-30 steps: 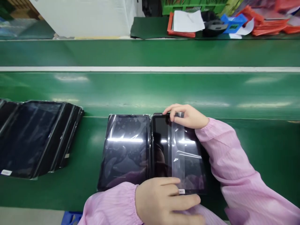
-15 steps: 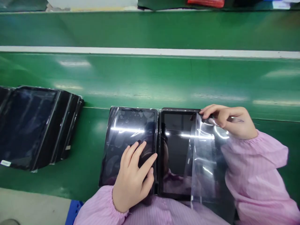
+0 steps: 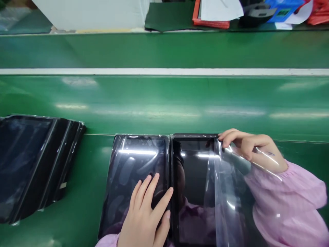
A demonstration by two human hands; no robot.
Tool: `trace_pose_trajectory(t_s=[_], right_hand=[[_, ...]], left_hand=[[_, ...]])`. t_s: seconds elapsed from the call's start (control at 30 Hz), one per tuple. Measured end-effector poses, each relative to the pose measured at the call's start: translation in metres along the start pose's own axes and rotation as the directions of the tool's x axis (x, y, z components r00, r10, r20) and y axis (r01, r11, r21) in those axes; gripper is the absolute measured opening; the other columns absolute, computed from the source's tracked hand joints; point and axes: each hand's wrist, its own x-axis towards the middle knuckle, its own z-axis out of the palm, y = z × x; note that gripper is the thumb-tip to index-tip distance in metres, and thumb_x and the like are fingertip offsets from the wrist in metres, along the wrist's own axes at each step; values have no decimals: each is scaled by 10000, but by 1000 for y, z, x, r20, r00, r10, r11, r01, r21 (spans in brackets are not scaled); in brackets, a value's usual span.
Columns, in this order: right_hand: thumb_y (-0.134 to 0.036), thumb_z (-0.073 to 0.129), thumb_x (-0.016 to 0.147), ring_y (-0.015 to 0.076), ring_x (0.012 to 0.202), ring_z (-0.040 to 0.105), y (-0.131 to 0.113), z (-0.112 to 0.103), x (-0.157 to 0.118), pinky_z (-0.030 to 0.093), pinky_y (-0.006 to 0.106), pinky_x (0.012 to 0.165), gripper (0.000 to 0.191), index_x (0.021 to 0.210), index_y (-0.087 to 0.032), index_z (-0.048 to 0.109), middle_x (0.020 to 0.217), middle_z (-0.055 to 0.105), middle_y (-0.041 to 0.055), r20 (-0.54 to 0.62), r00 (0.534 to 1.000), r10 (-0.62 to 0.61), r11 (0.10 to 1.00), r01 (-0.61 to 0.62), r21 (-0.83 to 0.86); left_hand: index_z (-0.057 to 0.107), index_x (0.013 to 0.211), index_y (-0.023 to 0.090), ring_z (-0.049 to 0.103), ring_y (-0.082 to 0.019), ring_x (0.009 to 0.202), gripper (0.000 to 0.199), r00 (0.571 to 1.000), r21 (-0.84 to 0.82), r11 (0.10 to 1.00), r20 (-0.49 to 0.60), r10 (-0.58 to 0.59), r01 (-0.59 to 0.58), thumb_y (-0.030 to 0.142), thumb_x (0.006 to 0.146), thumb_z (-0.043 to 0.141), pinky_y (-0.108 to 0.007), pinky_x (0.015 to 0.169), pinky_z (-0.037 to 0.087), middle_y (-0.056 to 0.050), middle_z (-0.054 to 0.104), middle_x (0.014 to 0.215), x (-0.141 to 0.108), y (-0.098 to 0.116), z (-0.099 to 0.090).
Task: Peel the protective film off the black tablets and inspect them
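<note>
Two dark tablet-like screens lie side by side on the green work surface in front of me. My left hand rests with spread fingers on the film-covered left screen, its thumb side at the seam between the two. On the right screen, the left part is bare and glossy, while clear plastic film lies over the right part and spreads beyond it. Near that screen's top edge, the bent fingers of my right hand pinch the film, which also passes over my wrist.
A leaning stack of similar dark screens lies at the left. A white rail crosses the green surface behind. Along the back are a white panel, a red tray with paper and a blue box.
The camera has tilted up, so everything sits lower in the picture. The film now spreads farther right across my right wrist. My left hand stays on the left screen.
</note>
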Motion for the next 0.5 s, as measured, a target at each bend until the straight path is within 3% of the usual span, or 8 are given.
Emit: trace_pose_trajectory(t_s=[0.13, 0.23, 0.37, 0.5], right_hand=[[-134, 572, 908, 220, 884, 698, -17, -4, 0, 589, 416, 822, 362, 562, -229, 519, 846, 729, 63, 63, 996, -65, 992, 72, -103], [-10, 555, 823, 211, 908, 732, -33, -7, -4, 568, 408, 956, 308, 621, -241, 523, 869, 762, 37, 130, 988, -84, 975, 108, -193], [-33, 574, 758, 228, 963, 748, -54, -12, -17, 496, 388, 1088, 261, 723, -292, 578, 863, 783, 2, 225, 974, -22, 933, 100, -346], [-68, 562, 769, 188, 992, 744, -75, -14, -32, 439, 275, 1141, 254, 806, -318, 592, 907, 786, -26, 272, 961, 40, 885, 92, -456]], left_hand=[[587, 1370, 280, 439, -346, 1369, 511, 995, 89, 991, -21, 101, -98, 248, 860, 579, -478, 1031, 455, -166, 472, 1485, 0, -6, 6], [612, 1335, 271, 459, -348, 1342, 501, 992, 109, 988, -39, 119, -114, 205, 842, 554, -490, 1016, 452, -181, 498, 1443, -1, -7, 12], [621, 1323, 302, 469, -327, 1348, 477, 996, 36, 999, -84, -2, 5, 184, 877, 498, -507, 1096, 388, -128, 498, 1468, -6, -3, 20], [458, 1478, 363, 487, -331, 1344, 558, 996, -32, 999, -87, -25, 22, 319, 924, 507, -540, 1150, 342, -69, 515, 1485, -11, -4, 23]])
